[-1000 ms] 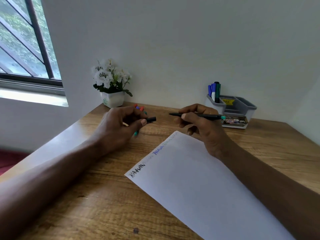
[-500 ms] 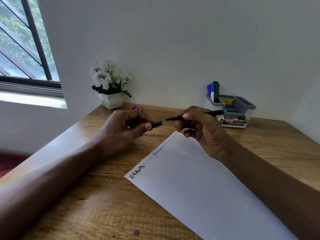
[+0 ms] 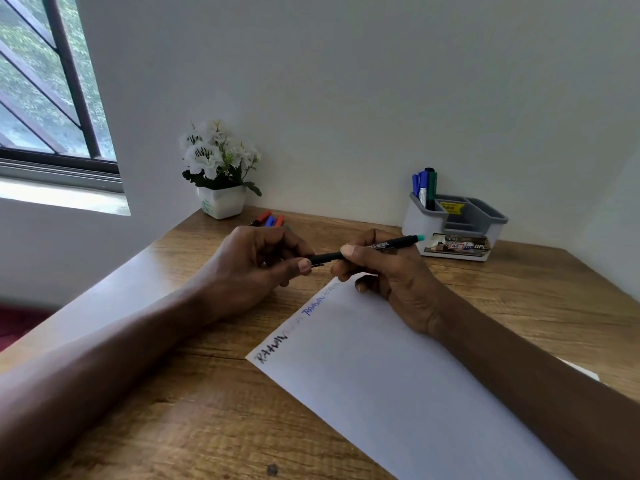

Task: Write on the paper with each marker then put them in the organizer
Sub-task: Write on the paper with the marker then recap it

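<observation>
From the head camera I see both hands meeting over the wooden surface, just past the far corner of the paper. My right hand has its fingers pinching a black marker at mid-barrel; its teal end points right and away, toward the organizer. My left hand has its fingers pressed on the marker's near, left end, where I judge the cap sits, though whether it is fully seated I cannot tell.

The marker's long axis runs from the left fingers up and right, nearly in line with the organizer, which lies beyond and right of the right fingers. The right hand is plainly the nearer one. The surface between it and the organizer looks open. The tall left compartment already holds blue and green markers; the others look free. More loose pens lie beyond the left fingers, near the flower pot.
</observation>
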Demonstrator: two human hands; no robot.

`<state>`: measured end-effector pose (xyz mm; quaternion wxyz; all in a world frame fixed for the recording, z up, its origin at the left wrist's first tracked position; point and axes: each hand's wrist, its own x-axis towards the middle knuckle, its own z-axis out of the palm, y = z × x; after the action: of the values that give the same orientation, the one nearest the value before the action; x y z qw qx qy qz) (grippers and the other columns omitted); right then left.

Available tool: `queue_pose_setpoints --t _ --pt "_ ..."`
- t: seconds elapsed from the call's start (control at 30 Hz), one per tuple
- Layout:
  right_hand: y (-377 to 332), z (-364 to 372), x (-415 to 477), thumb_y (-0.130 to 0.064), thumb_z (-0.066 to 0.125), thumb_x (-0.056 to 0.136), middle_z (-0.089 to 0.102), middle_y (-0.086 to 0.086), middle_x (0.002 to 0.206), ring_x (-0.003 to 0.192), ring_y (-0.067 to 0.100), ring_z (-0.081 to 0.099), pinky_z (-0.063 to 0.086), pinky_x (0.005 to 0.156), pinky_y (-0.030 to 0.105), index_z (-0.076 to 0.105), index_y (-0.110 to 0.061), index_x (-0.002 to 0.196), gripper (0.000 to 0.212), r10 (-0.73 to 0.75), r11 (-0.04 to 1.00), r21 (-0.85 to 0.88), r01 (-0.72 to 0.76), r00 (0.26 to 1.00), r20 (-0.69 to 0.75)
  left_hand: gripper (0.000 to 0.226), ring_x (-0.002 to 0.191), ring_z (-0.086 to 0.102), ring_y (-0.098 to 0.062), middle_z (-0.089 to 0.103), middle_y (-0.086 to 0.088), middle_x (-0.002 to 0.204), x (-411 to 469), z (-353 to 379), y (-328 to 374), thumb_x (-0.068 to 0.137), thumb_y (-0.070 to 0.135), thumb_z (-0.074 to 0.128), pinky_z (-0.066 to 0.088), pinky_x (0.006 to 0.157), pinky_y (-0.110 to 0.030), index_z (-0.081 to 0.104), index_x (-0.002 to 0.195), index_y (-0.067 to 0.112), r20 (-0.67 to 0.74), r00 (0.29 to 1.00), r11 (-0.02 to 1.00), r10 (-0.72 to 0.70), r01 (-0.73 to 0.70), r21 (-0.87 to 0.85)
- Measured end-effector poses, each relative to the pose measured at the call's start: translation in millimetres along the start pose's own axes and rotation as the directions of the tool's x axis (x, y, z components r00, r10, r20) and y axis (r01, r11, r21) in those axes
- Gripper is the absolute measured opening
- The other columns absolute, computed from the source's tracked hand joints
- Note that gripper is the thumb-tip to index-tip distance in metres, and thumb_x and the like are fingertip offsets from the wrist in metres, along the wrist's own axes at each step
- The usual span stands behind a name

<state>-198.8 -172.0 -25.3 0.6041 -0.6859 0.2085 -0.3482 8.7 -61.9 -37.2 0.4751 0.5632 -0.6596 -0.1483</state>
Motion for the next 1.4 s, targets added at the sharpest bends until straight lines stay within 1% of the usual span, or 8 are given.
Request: queue_pose_setpoints --t 0.2,0.5,0.73,0.83,0.97,1.07,1.2,1.4 --pt "-8.7 8.8 -2.1 -0.030 0.076 0.079 0.071 0.013 0.072 0.065 0.025 0.063 0.046 0.055 0.031 0.068 -0.015 0.073 0.018 -0.090 0.988 -0.126 0.094 0.995 0.040 0.018 0.080 0.072 -0.023 0.078 -0.004 0.091 -3.3 5.2 5.3 0.087 0.018 0.078 0.060 0.069 -0.033 0.074 0.104 0.015 0.029 1.000 0.992 -0.006 0.009 -0.124" --pt "-6.9 14.9 -2.1 -0.030 0.075 0.078 0.070 0.010 0.069 0.062 0.021 0.063 0.051 0.057 0.030 0.067 -0.008 0.080 0.024 -0.094 0.992 -0.087 0.096 0.995 0.024 0.010 0.081 0.071 -0.028 0.076 -0.005 0.089 -4.6 7.4 6.5 0.089 0.014 0.075 0.058 0.067 -0.036 0.074 0.099 0.012 -0.019 0.999 0.988 0.041 -0.043 -0.145" --pt "-1.8 19.2 -5.9 -0.019 0.070 0.092 0.069 0.011 0.068 0.059 0.021 0.061 0.048 0.056 0.033 0.067 -0.008 0.084 0.014 -0.082 0.995 -0.060 0.082 0.997 -0.004 0.011 0.074 0.068 -0.010 0.075 0.000 0.085 -2.0 6.5 9.6 0.088 0.014 0.078 0.054 0.066 -0.025 0.075 0.098 0.016 -0.002 1.000 0.994 0.008 -0.008 -0.110" --pt "-1.5 17.6 -9.4 -0.016 0.064 0.097 0.070 0.010 0.069 0.061 0.023 0.063 0.050 0.055 0.032 0.066 0.000 0.099 0.016 -0.107 0.991 -0.086 0.104 0.994 -0.024 0.017 0.085 0.068 -0.006 0.073 0.014 0.091 -0.3 4.4 8.2 0.089 0.037 0.075 0.057 0.075 -0.034 0.074 0.104 0.029 -0.052 0.998 0.983 0.036 -0.026 0.180" --pt "-2.8 5.9 -11.8 -0.013 0.061 0.099 0.074 0.009 0.079 0.070 0.024 0.067 0.050 0.056 0.031 0.067 -0.004 0.108 0.014 -0.218 0.956 -0.224 0.191 0.970 -0.106 0.079 0.138 0.043 -0.011 0.048 0.011 0.149 -1.3 -1.9 3.8 0.077 0.085 0.051 0.039 0.112 -0.046 0.046 0.143 0.043 0.054 0.987 0.816 -0.152 0.094 0.570" --pt "-1.9 -5.8 -10.3 -0.035 0.061 0.093 0.074 0.007 0.105 0.091 0.023 0.070 0.054 0.067 0.030 0.067 -0.019 0.122 0.034 -0.209 0.935 -0.309 0.176 0.975 -0.077 0.105 0.153 0.018 -0.016 0.022 0.008 0.167 0.7 -4.8 -1.7 0.066 0.099 0.034 0.018 0.124 -0.055 0.027 0.155 0.043 0.123 0.951 0.763 -0.284 0.146 0.630" --pt "-0.5 -15.5 -7.1 -0.053 0.055 0.089 0.062 -0.003 0.133 0.114 0.002 0.063 0.052 0.081 0.016 0.052 -0.031 0.144 0.060 -0.141 0.924 -0.363 0.116 0.989 -0.044 0.108 0.157 0.003 -0.015 0.007 0.010 0.171 2.6 -4.4 -4.7 0.065 0.102 0.025 0.007 0.124 -0.061 0.018 0.157 0.046 0.196 0.923 0.754 -0.332 0.135 0.643" --pt "0.8 -19.0 -6.7 -0.015 0.061 0.099 0.073 0.003 0.112 0.099 0.008 0.069 0.056 0.084 0.019 0.064 -0.022 0.129 0.030 -0.330 0.831 -0.528 0.174 0.919 -0.217 0.107 0.156 -0.011 -0.014 -0.006 0.009 0.171 8.7 1.2 -8.6 0.070 0.099 0.025 -0.003 0.123 -0.063 0.009 0.160 0.044 0.287 0.865 0.710 -0.412 0.108 0.696"
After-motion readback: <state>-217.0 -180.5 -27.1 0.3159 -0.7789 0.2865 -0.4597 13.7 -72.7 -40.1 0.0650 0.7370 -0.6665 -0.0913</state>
